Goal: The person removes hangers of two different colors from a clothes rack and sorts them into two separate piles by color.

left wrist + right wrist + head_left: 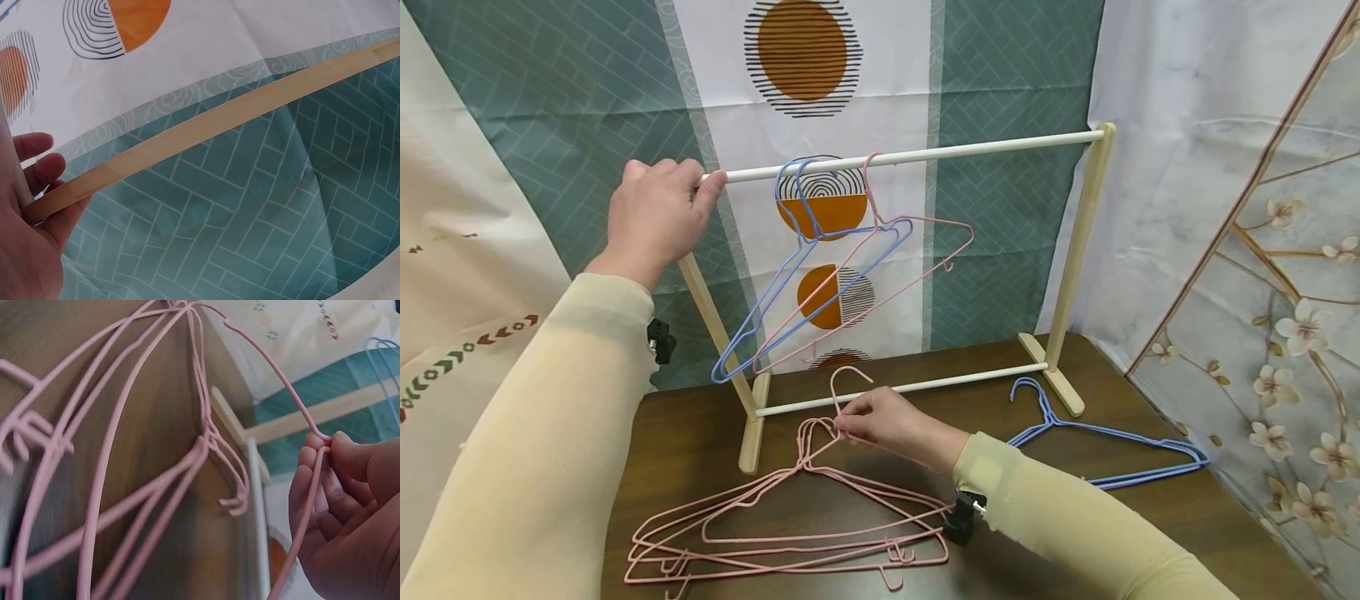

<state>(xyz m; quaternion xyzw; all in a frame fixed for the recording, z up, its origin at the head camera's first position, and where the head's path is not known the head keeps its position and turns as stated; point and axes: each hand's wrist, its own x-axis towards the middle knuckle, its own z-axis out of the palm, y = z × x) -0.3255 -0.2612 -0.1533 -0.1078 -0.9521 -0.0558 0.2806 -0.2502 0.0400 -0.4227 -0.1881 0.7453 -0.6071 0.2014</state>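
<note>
My left hand (658, 208) grips the upper left corner of a clothes rack, fingers over the end of its white rail (985, 148). The left wrist view shows that hand (31, 256) wrapped round the top of the wooden post (187, 137). Lower down, my right hand (887, 425) pinches a pink hanger (833, 385) just below its hook, thumb against fingers. In the right wrist view its wire (300, 406) passes between thumb and fingertips. Under it, several pink hangers (790, 571) lie overlapped on the table. Two blue hangers (806, 240) and a pink hanger (877, 218) hang from the rail.
Blue hangers (1120, 431) lie stacked on the brown table (715, 442), right of my right forearm. The rack's lower bar (955, 382) and right foot (1060, 385) stand behind them. A patterned curtain (1015, 250) hangs behind the rack.
</note>
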